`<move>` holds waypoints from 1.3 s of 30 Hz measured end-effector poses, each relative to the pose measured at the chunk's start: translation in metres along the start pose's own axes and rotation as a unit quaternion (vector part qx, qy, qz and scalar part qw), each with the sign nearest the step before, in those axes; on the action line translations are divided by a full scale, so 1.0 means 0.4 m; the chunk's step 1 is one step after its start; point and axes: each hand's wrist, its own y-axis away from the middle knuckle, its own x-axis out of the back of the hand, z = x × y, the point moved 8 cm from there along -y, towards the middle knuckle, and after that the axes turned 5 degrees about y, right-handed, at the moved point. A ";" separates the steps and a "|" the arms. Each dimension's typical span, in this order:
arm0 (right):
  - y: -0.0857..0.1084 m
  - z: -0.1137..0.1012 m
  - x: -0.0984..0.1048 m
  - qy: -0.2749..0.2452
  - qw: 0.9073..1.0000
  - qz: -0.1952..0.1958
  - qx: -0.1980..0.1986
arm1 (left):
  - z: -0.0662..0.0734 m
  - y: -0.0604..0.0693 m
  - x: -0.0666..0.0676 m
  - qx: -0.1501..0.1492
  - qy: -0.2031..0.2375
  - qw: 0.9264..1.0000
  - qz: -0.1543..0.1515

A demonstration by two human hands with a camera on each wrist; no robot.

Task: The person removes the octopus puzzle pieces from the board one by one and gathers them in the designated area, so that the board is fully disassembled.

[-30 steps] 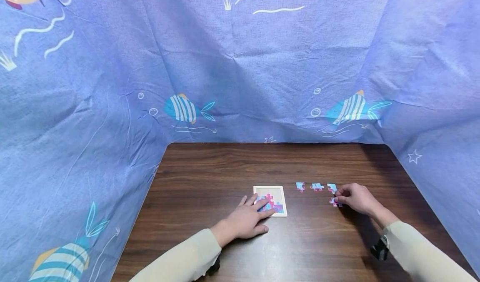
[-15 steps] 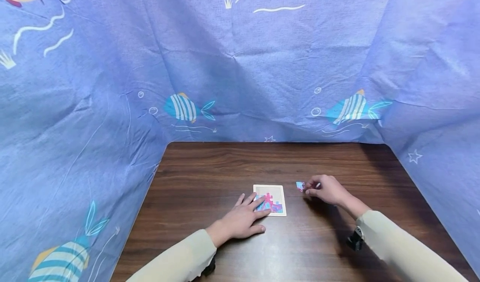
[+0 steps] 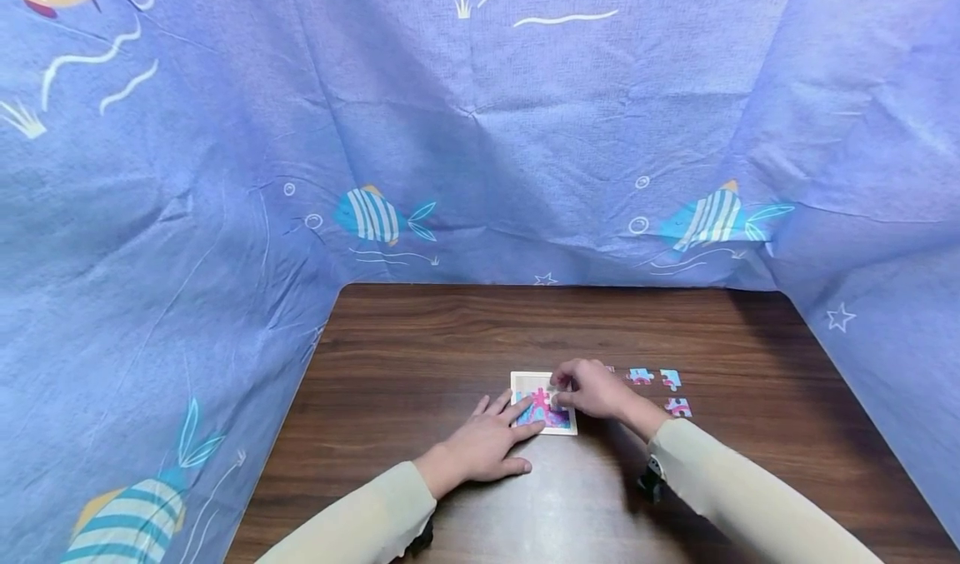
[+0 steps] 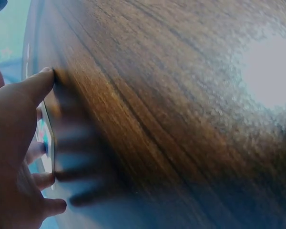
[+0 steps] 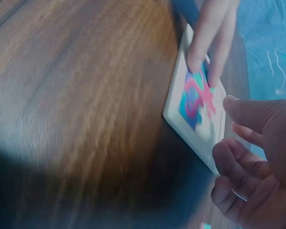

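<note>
A shallow pale tray (image 3: 544, 431) on the table carries a partly filled pink, blue and purple puzzle (image 3: 540, 399). My left hand (image 3: 487, 447) lies spread across its left side, fingertips on the puzzle; in the left wrist view the hand (image 4: 12, 138) has its fingers apart near the tray edge. Over the tray's right part is my right hand (image 3: 596, 389), fingers bent. Thumb and fingers of the right hand (image 5: 257, 148) face each other beside the tray (image 5: 181, 126) in the right wrist view; whether a piece is between them, I cannot tell.
Loose puzzle pieces lie right of the tray: one (image 3: 640, 376), another (image 3: 670, 379), and a third (image 3: 678, 407) nearer me. A further piece (image 3: 610, 369) shows partly behind my right hand. A blue fish-print cloth (image 3: 480, 172) surrounds the dark wooden table (image 3: 420, 339).
My right hand has moved left from the loose pieces to above the tray. The left hand has stayed on the tray. Pieces that the right hand covered show again.
</note>
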 end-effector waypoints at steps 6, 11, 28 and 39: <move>-0.012 -0.004 -0.043 0.021 0.999 -0.016 -0.025 | 0.005 0.002 0.001 -0.002 -0.009 1.000 0.004; -0.014 -0.006 -0.055 0.039 0.999 -0.015 -0.034 | 0.003 0.002 -0.003 0.000 -0.012 1.000 0.007; -0.020 -0.012 -0.059 0.041 0.997 -0.021 -0.059 | 0.007 -0.002 0.003 0.009 -0.005 1.000 -0.006; -0.031 -0.002 -0.058 0.037 0.997 -0.023 -0.063 | 0.007 -0.004 0.005 0.007 -0.012 1.000 -0.010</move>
